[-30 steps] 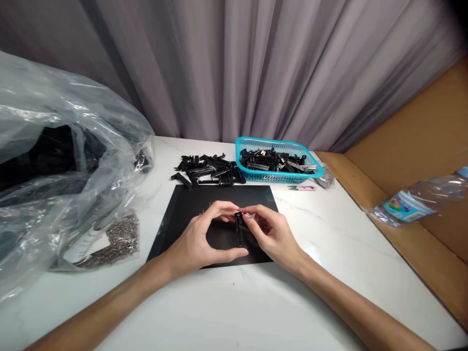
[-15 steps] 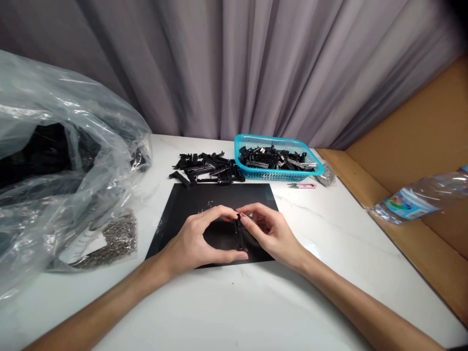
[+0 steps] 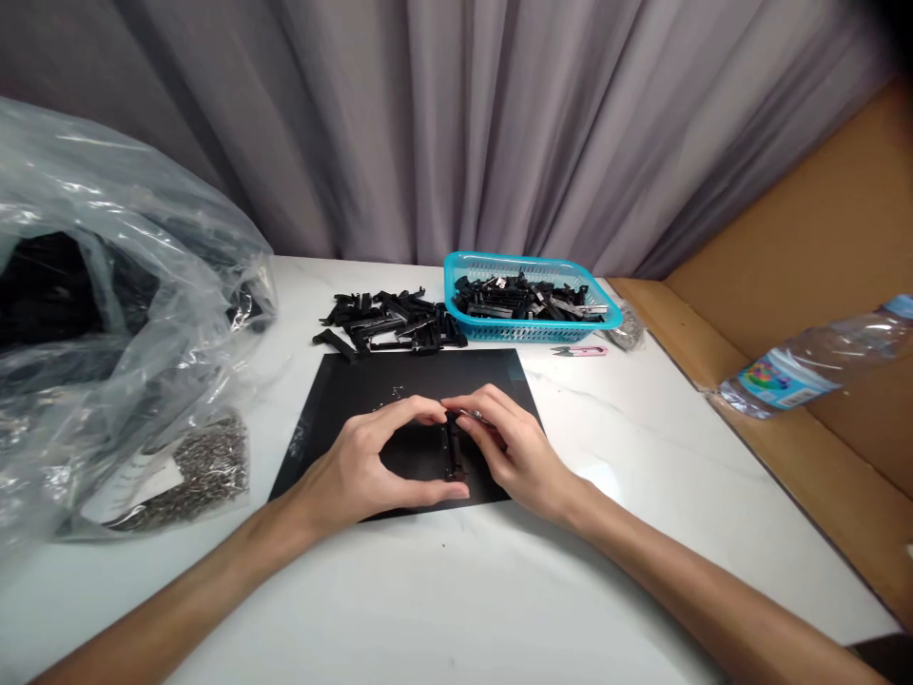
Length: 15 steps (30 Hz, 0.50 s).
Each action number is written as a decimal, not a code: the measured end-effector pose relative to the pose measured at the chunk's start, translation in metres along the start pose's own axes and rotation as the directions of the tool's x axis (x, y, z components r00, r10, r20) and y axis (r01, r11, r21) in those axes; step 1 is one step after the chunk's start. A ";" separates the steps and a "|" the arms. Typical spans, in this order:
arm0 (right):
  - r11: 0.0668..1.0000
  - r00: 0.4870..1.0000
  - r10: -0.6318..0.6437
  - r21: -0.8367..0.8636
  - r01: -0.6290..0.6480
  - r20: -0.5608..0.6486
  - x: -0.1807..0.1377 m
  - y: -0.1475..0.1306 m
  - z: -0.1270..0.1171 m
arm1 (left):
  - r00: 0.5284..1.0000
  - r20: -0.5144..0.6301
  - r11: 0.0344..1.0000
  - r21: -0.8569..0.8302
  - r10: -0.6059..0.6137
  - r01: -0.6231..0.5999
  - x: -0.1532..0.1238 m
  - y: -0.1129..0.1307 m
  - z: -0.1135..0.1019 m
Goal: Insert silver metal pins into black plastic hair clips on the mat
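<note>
Both my hands meet over a black mat [image 3: 357, 395] in the middle of the white table. My left hand [image 3: 363, 471] pinches a small black plastic clip [image 3: 451, 455] upright between thumb and forefinger. My right hand [image 3: 510, 452] is closed against the clip's top end, with a tiny silvery metal piece [image 3: 472, 415] at its fingertips. A few small metal bits [image 3: 391, 395] lie on the mat behind my hands.
A loose pile of black clips [image 3: 389, 325] lies behind the mat, beside a turquoise basket [image 3: 532, 328] filled with more. Pink snips [image 3: 581, 351] lie right of it. A big plastic bag [image 3: 106, 285] and a packet of metal parts [image 3: 192, 471] sit left. A bottle [image 3: 799, 371] rests on cardboard at right.
The view has shifted slightly, so everything sits a little left and higher. My hands keep the same hold on the clip, fingers working at its top end.
</note>
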State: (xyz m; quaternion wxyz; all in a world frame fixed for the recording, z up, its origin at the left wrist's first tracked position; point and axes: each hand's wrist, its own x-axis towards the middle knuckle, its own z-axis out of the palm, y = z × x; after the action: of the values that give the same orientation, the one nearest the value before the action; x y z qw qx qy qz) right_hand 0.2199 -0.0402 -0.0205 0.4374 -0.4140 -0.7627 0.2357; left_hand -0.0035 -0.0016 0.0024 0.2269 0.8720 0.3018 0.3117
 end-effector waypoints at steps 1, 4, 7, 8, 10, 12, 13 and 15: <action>1.000 1.000 -0.010 -0.010 0.010 -0.003 0.000 0.001 0.001 | 1.000 -0.003 1.000 0.002 -0.017 0.017 0.000 0.001 0.000; 0.999 1.000 -0.030 -0.024 0.030 -0.002 -0.001 0.002 0.002 | 0.998 -0.011 0.998 -0.028 -0.059 0.059 -0.001 0.002 -0.001; 0.999 1.000 -0.027 -0.033 0.027 -0.005 -0.001 0.002 0.001 | 0.996 -0.006 0.992 -0.095 -0.087 0.086 -0.002 0.002 -0.001; 0.999 1.000 -0.024 -0.034 0.024 -0.005 -0.001 0.001 0.001 | 0.996 -0.006 0.991 -0.104 -0.086 0.085 -0.002 0.002 -0.001; 1.000 1.000 -0.016 -0.022 0.016 -0.004 0.000 0.000 0.000 | 0.999 -0.013 0.996 -0.084 -0.031 0.030 -0.002 0.002 -0.001; 1.000 1.000 -0.002 0.009 0.002 0.004 0.000 -0.002 -0.002 | 0.995 -0.029 0.995 -0.029 0.095 -0.096 0.000 0.001 0.000; 1.000 1.000 0.005 0.027 -0.005 0.015 0.000 -0.002 -0.002 | 0.986 -0.048 0.987 0.001 0.163 -0.163 0.001 0.000 0.000; 0.998 0.998 0.006 0.063 -0.009 0.059 0.001 -0.003 -0.003 | 0.957 -0.105 0.962 0.042 0.272 -0.269 0.002 -0.001 0.001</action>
State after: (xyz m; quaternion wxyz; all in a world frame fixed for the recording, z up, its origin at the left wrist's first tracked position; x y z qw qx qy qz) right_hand 0.2205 -0.0416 -0.0166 0.4268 -0.3958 -0.7659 0.2733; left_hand -0.0022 0.0008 0.0021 0.1531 0.8896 0.1961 0.3831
